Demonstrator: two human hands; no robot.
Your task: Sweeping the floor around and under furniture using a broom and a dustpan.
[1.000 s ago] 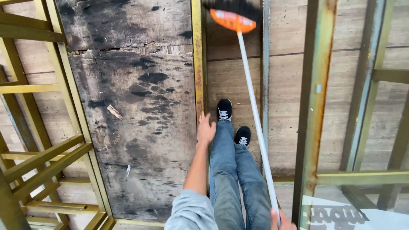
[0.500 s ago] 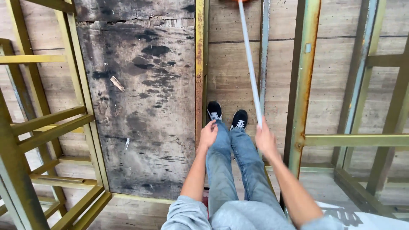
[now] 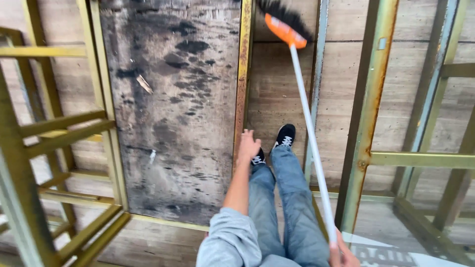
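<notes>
Left hand (image 3: 247,145): arm extended forward and downward, grey sleeve pushed up to the elbow, forearm bare, palm turned down with fingers loosely spread, holding nothing. Right hand (image 3: 342,256): low at the bottom edge of view, largely cut off, fingers closed in a grip, arm not visible. Legs: in blue jeans, stretched forward between the two hands, dark shoes with white laces.

One cam only, head-worn, looks steeply down past the legs at the wood floor (image 3: 282,94). Dark stained panel (image 3: 173,99) sits left of the legs, mid-distance; yellow-green frame (image 3: 366,113) right of it. No 2nd view to share.
</notes>
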